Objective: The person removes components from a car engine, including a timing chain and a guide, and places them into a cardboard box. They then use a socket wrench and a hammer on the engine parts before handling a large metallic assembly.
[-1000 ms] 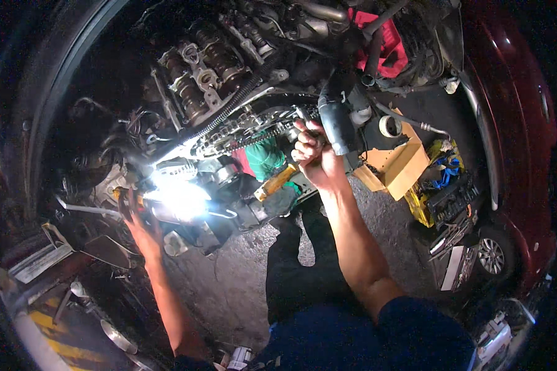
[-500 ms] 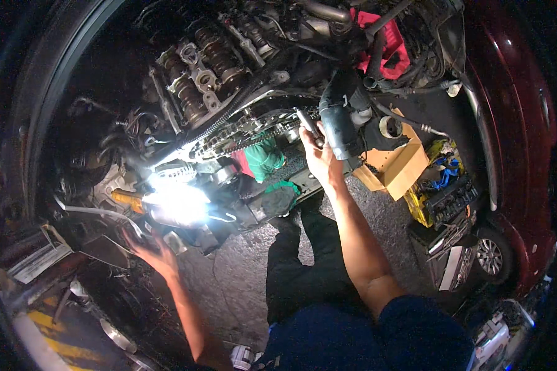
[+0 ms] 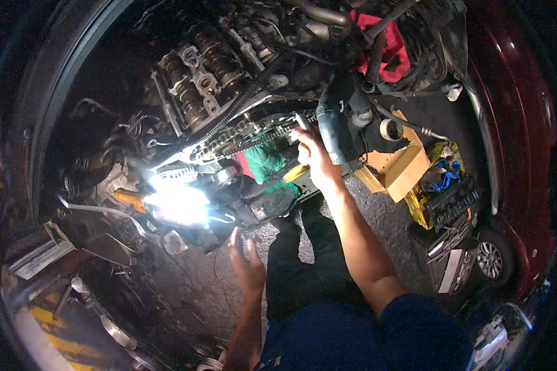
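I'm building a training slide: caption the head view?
Right hand grips a metal tool at an exposed engine; empty left hand near a glowing lamp.

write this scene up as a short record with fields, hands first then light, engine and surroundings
left hand: looks empty, above the floor
right hand: at a silver tool beside a black hose; grip unclear
yellow object: just below the right hand, blurred
work light: lit, orange handle on its left
engine: opened, chain exposed
right side: open cardboard box, dark red car body
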Tool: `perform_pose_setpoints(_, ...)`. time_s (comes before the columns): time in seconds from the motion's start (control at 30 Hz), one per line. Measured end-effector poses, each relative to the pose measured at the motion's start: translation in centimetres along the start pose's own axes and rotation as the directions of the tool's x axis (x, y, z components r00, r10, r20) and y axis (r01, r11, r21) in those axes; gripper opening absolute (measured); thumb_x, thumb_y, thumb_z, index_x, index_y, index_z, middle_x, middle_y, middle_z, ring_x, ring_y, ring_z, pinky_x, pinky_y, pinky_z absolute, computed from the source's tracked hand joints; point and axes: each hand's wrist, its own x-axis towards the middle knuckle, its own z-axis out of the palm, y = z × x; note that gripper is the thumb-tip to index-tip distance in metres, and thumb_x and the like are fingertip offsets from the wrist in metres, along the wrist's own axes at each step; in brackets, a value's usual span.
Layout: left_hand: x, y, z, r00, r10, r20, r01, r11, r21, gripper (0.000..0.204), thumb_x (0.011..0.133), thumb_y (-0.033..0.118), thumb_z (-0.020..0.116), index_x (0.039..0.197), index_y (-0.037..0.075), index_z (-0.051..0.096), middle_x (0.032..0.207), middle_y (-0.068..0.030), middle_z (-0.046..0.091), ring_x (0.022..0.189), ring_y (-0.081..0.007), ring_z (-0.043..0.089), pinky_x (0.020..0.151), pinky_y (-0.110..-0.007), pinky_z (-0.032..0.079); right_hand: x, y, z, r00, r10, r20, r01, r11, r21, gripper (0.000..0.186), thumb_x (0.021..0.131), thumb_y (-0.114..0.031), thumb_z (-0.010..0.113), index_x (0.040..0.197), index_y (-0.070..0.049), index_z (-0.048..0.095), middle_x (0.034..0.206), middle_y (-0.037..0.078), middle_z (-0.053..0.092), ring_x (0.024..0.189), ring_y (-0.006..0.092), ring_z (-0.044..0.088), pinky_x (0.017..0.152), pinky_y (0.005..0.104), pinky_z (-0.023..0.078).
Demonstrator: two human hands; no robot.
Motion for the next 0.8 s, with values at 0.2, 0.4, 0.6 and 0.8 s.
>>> perform_pose_setpoints(0.2,1.1,7.2,0.9,0.923,0.383,0.044,-0.382,0.897,0.223,0.035,0.098,0.018,0.051,0.127,-0.002,0.052,0.125,-0.0213,0.057,0.12,-0.035,0.054,0.103,-0.043,0.04,0.1,0.9,0.3,0.716,0.602,0.354,-0.698,0.62,0.359,0.018,0.098,-0.021,0.055,0.1,-0.005,0.063,0.064,0.0,0.055,0.051,0.0102,0.047,0.055,0.0263,0.04)
perform_pose_setpoints(0.4,1.1,9.2,1.3,0.901,0.428,0.064,-0.433,0.888,0.153,0.036,0.098,0.023,0.053,0.123,-0.001,0.055,0.121,-0.0206,0.06,0.115,-0.0357,0.056,0.101,-0.045,0.042,-0.1,0.0,0.3,0.666,0.395,0.633,-0.703,0.051,0.709,0.02,0.095,-0.023,0.061,0.098,-0.003,0.063,0.056,-0.006,0.038,0.047,0.0054,0.036,0.048,0.0226,0.028)
perform_pose_setpoints(0.6,0.6,9.9,1.1,0.908,0.409,0.089,-0.418,0.899,0.135,0.036,0.097,0.025,0.054,0.121,-0.001,0.057,0.119,-0.02,0.061,0.113,-0.0355,0.057,0.099,-0.045,0.042,0.9,1.2,-0.2,0.611,0.45,0.652,-0.558,-0.34,0.757,0.024,0.096,-0.022,0.059,0.108,-0.002,0.064,0.082,0.005,0.06,0.057,0.0087,0.05,0.054,0.0245,0.039)
perform_pose_setpoints(0.8,0.2,9.7,0.9,0.923,0.376,0.083,-0.385,0.912,0.14,0.035,0.097,0.024,0.054,0.121,-0.001,0.057,0.117,-0.0199,0.061,0.111,-0.0356,0.057,0.099,-0.044,0.042,0.2,0.1,-0.1,0.667,0.233,0.708,-0.704,-0.113,0.701,0.023,0.097,-0.021,0.057,0.104,0.0,0.064,0.058,-0.007,0.034,0.048,0.0062,0.032,0.049,0.0222,0.03)
